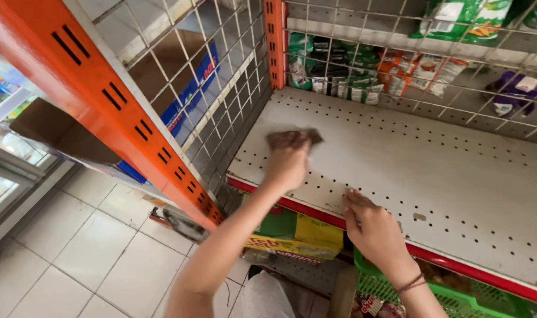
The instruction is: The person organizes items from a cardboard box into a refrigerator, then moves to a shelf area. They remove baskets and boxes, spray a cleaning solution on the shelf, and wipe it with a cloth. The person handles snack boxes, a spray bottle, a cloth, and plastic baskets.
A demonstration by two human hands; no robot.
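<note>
At frame centre, our left hand (287,168) clenches a brown crumpled cloth (293,138), wiping the white perforated metal shelf (457,176); our right hand (371,227), released, rests on its edge. Unwiped right side likely needs longer reach.

brown cloth (293,138), crumpled, on white perforated shelf (457,171)

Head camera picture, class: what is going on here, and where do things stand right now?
A person leans over a white perforated shelf. The left hand presses a brownish cloth onto the shelf near its back left corner. The right hand rests on the red front edge, fingers on the shelf surface. Packets sit behind the wire mesh at the back. A green basket stands below.
</note>
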